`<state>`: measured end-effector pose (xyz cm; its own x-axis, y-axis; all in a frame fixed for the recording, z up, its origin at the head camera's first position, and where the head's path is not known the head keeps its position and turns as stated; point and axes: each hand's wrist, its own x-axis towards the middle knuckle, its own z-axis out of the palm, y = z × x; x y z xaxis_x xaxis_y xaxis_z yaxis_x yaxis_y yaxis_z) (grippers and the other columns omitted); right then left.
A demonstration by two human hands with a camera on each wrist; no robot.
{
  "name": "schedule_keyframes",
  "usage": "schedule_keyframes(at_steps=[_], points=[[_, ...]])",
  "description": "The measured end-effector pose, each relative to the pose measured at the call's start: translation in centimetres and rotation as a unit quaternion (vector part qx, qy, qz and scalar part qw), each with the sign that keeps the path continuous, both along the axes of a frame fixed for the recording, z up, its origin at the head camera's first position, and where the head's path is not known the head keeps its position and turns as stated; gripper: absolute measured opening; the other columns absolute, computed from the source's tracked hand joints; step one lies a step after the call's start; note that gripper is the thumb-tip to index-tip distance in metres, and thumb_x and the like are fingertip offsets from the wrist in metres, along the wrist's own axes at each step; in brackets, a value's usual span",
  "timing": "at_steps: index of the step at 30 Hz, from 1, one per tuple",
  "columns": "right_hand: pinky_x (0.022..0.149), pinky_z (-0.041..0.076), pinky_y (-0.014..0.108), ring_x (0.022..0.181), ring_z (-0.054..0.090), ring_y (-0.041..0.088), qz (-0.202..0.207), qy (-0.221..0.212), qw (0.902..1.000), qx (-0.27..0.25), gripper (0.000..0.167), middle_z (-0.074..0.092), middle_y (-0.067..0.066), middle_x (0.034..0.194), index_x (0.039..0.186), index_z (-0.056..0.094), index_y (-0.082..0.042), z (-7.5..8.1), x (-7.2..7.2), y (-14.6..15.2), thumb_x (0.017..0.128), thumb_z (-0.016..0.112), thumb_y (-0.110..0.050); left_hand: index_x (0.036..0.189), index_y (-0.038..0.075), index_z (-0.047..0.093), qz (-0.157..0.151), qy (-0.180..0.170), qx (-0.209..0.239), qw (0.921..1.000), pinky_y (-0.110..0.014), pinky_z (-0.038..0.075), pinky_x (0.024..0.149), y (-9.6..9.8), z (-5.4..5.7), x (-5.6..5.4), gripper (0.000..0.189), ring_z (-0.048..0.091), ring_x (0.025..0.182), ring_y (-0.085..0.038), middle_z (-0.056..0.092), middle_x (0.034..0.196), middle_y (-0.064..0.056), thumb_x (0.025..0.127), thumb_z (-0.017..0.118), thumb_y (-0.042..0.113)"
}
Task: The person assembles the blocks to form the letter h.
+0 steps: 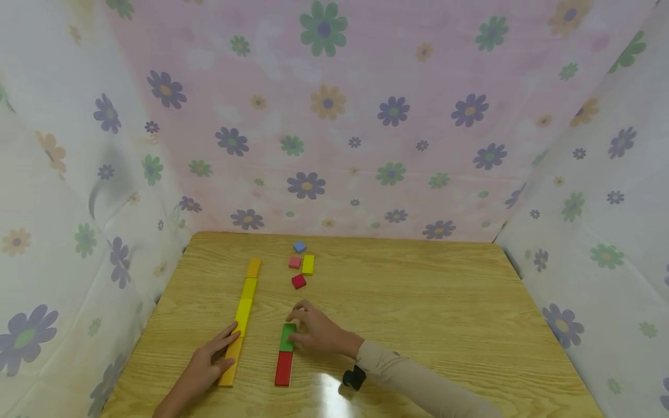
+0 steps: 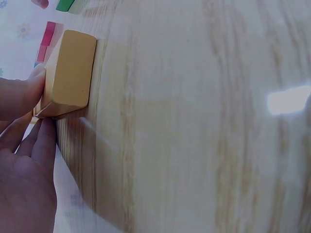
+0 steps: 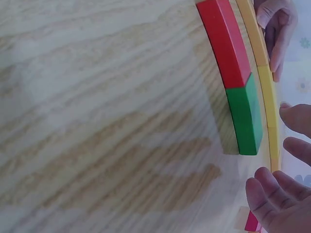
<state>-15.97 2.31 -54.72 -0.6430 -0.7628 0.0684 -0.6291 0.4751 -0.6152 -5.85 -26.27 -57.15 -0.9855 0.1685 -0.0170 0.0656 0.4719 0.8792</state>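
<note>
On the left of the table, a long row of orange and yellow blocks runs away from me. My left hand [image 1: 205, 359] pinches the nearest orange block [image 2: 74, 70] of that row, thumb on one side and fingers on the other. Beside the row, a green block [image 1: 288, 338] stands end to end with a red block [image 1: 283, 368], in a second, shorter line. My right hand [image 1: 319, 332] hovers at the green block's far end, thumb overlapping it in the head view. In the right wrist view its fingers [image 3: 265, 187] are spread and hold nothing.
Beyond the right hand lie a small dark red block [image 1: 298, 281], a pink block [image 1: 295, 262], a yellow block [image 1: 308, 265] and a blue block [image 1: 299, 247]. Flowered cloth [image 1: 355, 151] surrounds the wooden table [image 1: 418, 302]. A black wrist device [image 1: 354, 378] sits by the right sleeve.
</note>
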Motion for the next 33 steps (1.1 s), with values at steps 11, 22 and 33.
schedule_keyframes(at_steps=[11, 22, 33], points=[[0.076, 0.045, 0.018, 0.092, 0.055, 0.012, -0.003, -0.012, 0.9999, 0.001, 0.036, 0.045, 0.006, 0.124, 0.121, 0.061, -0.008, 0.9, -0.9, -0.1, 0.091, 0.065, -0.029, 0.135, 0.002, 0.051, -0.005, 0.011, 0.000, 0.9999, -0.015, 0.041, 0.092, -0.2, -0.2, -0.1, 0.055, 0.033, 0.132, -0.032, 0.036, 0.148, -0.012, 0.083, 0.068, -0.002], [0.075, 0.044, 0.017, 0.089, 0.054, 0.017, 0.009, 0.024, 0.9997, 0.004, 0.031, 0.046, 0.007, 0.121, 0.116, 0.062, -0.005, 1.5, -2.0, -0.1, 0.090, 0.067, -0.021, 0.135, 0.003, 0.053, 0.002, 0.023, -0.023, 0.9995, -0.011, 0.037, 0.092, 0.0, -0.3, 0.0, 0.055, 0.031, 0.132, -0.032, 0.037, 0.147, -0.011, 0.082, 0.067, -0.005], [0.082, 0.046, 0.024, 0.100, 0.055, 0.024, 0.002, 0.039, 0.9991, 0.019, 0.030, 0.047, 0.008, 0.119, 0.115, 0.062, -0.003, 2.5, -3.5, 0.3, 0.089, 0.068, -0.015, 0.135, 0.002, 0.052, 0.002, 0.005, -0.015, 0.9999, -0.016, 0.040, 0.094, 0.0, -0.1, -0.1, 0.054, 0.032, 0.133, -0.030, 0.036, 0.148, -0.009, 0.084, 0.067, -0.003]])
